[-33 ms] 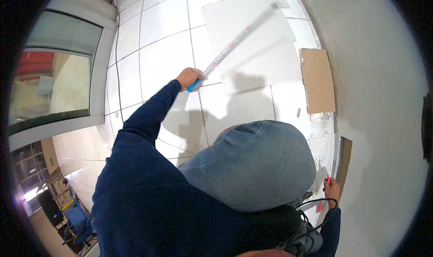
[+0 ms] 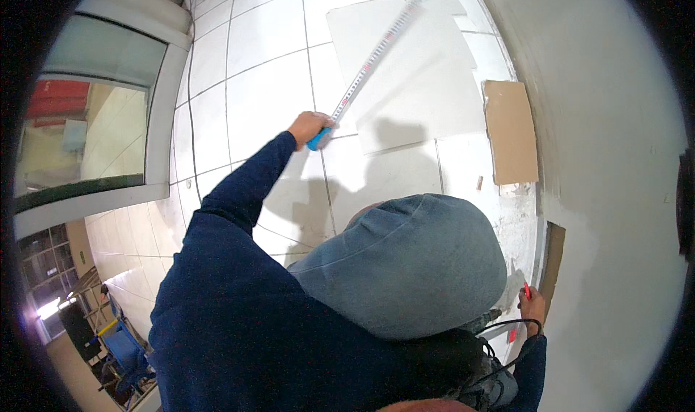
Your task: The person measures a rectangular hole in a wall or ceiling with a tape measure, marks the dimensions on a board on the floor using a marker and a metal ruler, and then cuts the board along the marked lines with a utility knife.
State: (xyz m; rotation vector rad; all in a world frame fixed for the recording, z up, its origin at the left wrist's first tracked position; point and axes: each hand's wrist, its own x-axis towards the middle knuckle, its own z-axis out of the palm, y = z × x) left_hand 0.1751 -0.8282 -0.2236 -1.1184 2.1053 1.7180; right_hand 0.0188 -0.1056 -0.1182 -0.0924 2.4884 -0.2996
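Observation:
My left hand [image 2: 309, 130] is closed around a blue tape measure [image 2: 319, 138]. Its white-and-black blade [image 2: 375, 59] is drawn out and slants up to the far right, over a thin off-white sheet [image 2: 434, 94] on the tiled floor. The blade's far end is blurred. By the wall at the lower right, my right hand [image 2: 532, 307] grips a slim red object [image 2: 527, 290], perhaps a pencil or marker; its kind is unclear. Beside that hand lies a small red item [image 2: 512, 335], partly covered by a dark cord [image 2: 507, 321].
A brown cardboard piece [image 2: 510, 133] lies along the right wall [image 2: 615, 159], with a narrow cardboard strip [image 2: 554, 267] nearer me. My bent grey-clad knee [image 2: 413, 260] fills the middle. A framed glass pane [image 2: 101, 122] stands left; a small brown stub [image 2: 479, 183] is on the floor.
The tape blade has swung left and its far end sits farther away. My left hand has shifted slightly right with the tape measure. My right hand stays almost in place.

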